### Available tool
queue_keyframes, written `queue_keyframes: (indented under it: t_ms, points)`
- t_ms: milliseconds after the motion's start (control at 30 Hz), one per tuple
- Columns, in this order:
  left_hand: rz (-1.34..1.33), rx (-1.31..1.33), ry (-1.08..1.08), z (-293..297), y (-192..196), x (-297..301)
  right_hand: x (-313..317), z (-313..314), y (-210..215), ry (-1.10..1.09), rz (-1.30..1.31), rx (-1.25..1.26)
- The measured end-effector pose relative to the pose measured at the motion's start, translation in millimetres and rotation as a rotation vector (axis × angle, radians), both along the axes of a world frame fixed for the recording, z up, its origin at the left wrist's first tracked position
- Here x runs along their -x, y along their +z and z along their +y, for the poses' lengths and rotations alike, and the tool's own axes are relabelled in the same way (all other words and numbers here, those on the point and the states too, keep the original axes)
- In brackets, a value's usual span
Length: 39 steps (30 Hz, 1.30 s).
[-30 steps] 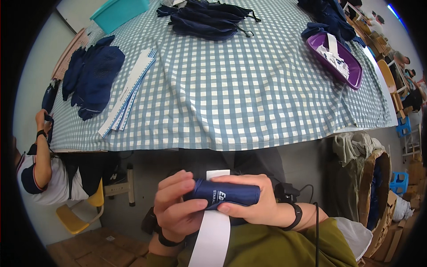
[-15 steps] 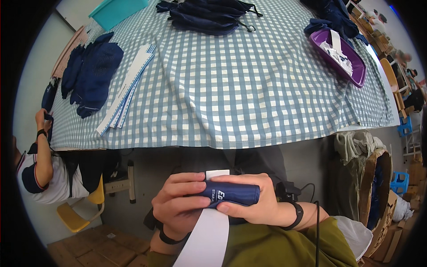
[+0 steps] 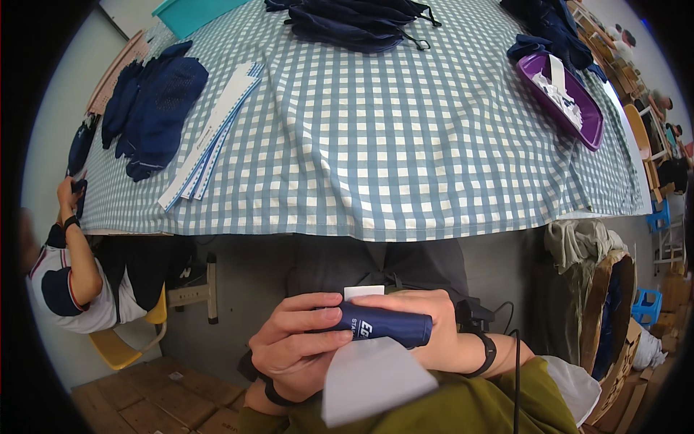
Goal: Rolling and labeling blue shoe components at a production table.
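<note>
Both my hands are low in front of my lap, below the table's edge. A rolled dark blue fabric item point(image 3: 387, 325) with white print lies across a long white paper strip point(image 3: 372, 380). My left hand point(image 3: 293, 347) grips the roll's left end, thumb on top. Around the right end, my right hand point(image 3: 426, 334) is wrapped, a dark band on its wrist. The paper's top edge sticks up behind the roll and its lower part hangs toward me.
A table with a blue-and-white checked cloth point(image 3: 405, 145) carries a stack of white paper strips point(image 3: 210, 134), dark blue fabric pieces point(image 3: 152, 108), a dark pile point(image 3: 354, 22) and a purple tray point(image 3: 560, 98). Another person point(image 3: 69, 267) sits at left on a yellow chair.
The roll and both hands have stayed almost in place. The white paper's lower end has shifted toward me and to the right, and the view has tilted slightly.
</note>
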State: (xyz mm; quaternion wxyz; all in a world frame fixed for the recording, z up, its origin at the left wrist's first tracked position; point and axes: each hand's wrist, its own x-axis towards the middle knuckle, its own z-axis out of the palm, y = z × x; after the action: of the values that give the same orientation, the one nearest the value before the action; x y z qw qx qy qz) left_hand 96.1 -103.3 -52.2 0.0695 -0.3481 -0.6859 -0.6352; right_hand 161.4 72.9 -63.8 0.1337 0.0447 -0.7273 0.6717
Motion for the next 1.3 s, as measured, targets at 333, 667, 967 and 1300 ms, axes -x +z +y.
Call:
queue_keyframes:
  t_ms: [333, 667, 967, 1300]
  points:
    - [-0.070, -0.128, 0.002, 2.0, -4.3, -8.8, 0.2, 2.3, 3.8, 0.036, 0.174, -0.057]
    - [-0.017, -0.232, 0.007, 4.0, -17.6, -11.7, -0.1, -0.4, 2.6, -0.026, 0.162, 0.051]
    - [-0.433, -0.151, 0.107, 6.9, 9.1, -12.3, 2.4, 0.2, 0.9, 0.002, 0.308, -0.081]
    - [-0.713, -0.081, -0.059, -0.5, 21.5, -12.5, 2.4, -0.4, -5.5, 0.073, 0.366, -0.048]
